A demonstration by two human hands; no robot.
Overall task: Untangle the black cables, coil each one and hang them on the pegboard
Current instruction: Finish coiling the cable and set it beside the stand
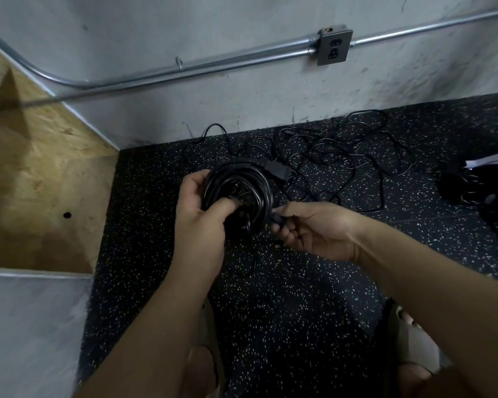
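Holding a coil (pixel 242 179) of black cable above the floor (pixel 285 311), the left hand (pixel 202 216) has its fingers and thumb curled round the left side of the loops. The right hand (pixel 316 231) is just beside the coil's lower right side. Its fingers are curled and it pinches a black end of the cable there. A thick plug (pixel 274 169) sticks out at the top right of the coil.

Past the coil, near the far edge of the floor, lies a tangle (pixel 345 156) of thin black cables. It spreads out loose along the foot of the wall (pixel 242 24). The floor is dark with little white specks.

A pipe (pixel 213 66) runs across the grey wall to an outlet (pixel 332 47). A wood board (pixel 32 173) stands at the floor's left edge.

A dark thing (pixel 472 188) lies at the right edge of the floor. I cannot tell what it is.

Two feet in sandals stand at the near edge, one (pixel 204 366) under the left arm and one (pixel 411 340) under the right arm.
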